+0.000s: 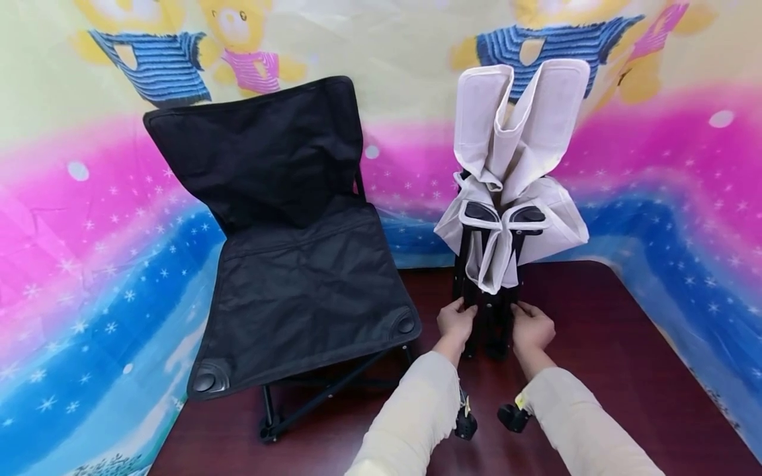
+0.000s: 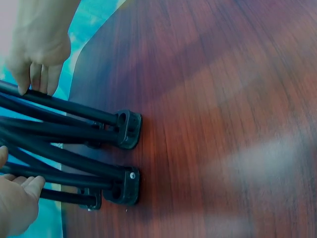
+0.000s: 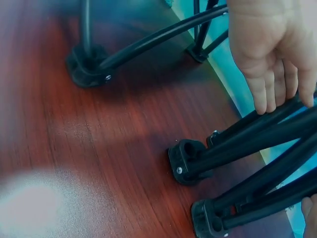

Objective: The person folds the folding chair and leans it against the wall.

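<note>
A partly folded chair with white fabric (image 1: 548, 125) and black tube legs (image 1: 457, 274) stands upright on the table, its legs gathered close together. My left hand (image 1: 457, 324) grips a leg on its left side, low down. On the opposite side my right hand (image 1: 532, 327) holds another leg at about the same height. In the left wrist view the fingertips of my right hand (image 2: 42, 57) curl over a black tube. The right wrist view has my left hand (image 3: 272, 64) with its fingers bent over a tube just above the plastic feet (image 3: 188, 161).
An unfolded black folding chair (image 1: 297, 284) stands on the left of the dark red wooden table (image 1: 595, 370). A patterned cloth backdrop (image 1: 673, 165) with bears and snowflakes rises behind and beside the table. Small black devices (image 1: 466, 423) hang at the sleeve cuffs.
</note>
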`<act>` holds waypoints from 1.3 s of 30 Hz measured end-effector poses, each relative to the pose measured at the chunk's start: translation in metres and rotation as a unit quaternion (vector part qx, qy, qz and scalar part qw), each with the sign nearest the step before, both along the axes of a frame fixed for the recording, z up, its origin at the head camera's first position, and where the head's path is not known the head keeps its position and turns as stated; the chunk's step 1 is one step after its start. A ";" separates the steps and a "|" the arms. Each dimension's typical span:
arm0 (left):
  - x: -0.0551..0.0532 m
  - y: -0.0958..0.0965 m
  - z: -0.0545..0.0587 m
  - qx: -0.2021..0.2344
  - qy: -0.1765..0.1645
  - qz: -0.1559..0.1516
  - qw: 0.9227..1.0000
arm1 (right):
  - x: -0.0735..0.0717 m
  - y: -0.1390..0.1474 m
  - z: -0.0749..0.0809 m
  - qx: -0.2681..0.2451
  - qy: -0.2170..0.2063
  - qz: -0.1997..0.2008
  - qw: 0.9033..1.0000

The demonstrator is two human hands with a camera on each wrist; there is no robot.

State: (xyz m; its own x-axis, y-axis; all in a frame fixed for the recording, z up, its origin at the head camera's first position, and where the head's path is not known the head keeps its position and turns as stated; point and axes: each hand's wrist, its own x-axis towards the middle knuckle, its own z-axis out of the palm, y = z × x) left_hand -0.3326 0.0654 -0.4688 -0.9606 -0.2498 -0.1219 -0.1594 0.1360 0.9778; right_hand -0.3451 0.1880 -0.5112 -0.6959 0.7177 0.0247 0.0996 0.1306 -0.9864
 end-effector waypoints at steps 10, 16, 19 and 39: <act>-0.006 -0.006 -0.004 -0.025 -0.022 -0.106 0.994 | -0.062 0.043 -0.104 -0.063 0.030 0.042 0.997; -0.051 0.003 -0.066 -0.060 0.052 -0.119 0.990 | -0.073 0.049 -0.104 -0.035 -0.002 0.102 0.994; -0.045 -0.002 -0.043 -0.042 0.007 -0.123 0.992 | -0.075 0.051 -0.101 -0.036 -0.011 0.143 0.989; -0.022 -0.006 0.001 -0.052 -0.030 -0.137 0.989 | -0.028 0.030 -0.016 0.006 -0.070 0.255 0.965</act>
State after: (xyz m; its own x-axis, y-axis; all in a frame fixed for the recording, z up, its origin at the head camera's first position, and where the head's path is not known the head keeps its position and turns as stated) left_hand -0.3546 0.0599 -0.4676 -0.9858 0.0038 -0.1681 -0.1603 0.2809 0.9463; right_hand -0.3734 0.2183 -0.5273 -0.9552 0.2824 -0.0887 0.1516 0.2094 -0.9660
